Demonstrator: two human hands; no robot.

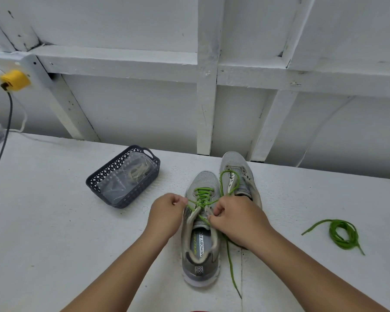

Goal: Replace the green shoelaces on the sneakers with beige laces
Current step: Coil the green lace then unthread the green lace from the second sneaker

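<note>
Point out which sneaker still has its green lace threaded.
The nearer sneaker, between both hands, still has its green lace crossing the eyelets. The farther sneaker has bare eyelets.

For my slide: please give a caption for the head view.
Both hands, left hand and right hand, unlacing green lace from grey sneaker.

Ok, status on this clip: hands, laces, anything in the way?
Both hands, left and right, pinching green lace on near sneaker. Far sneaker unlaced; removed lace lies right. Beige laces bagged in basket. Nothing obstructing.
</note>
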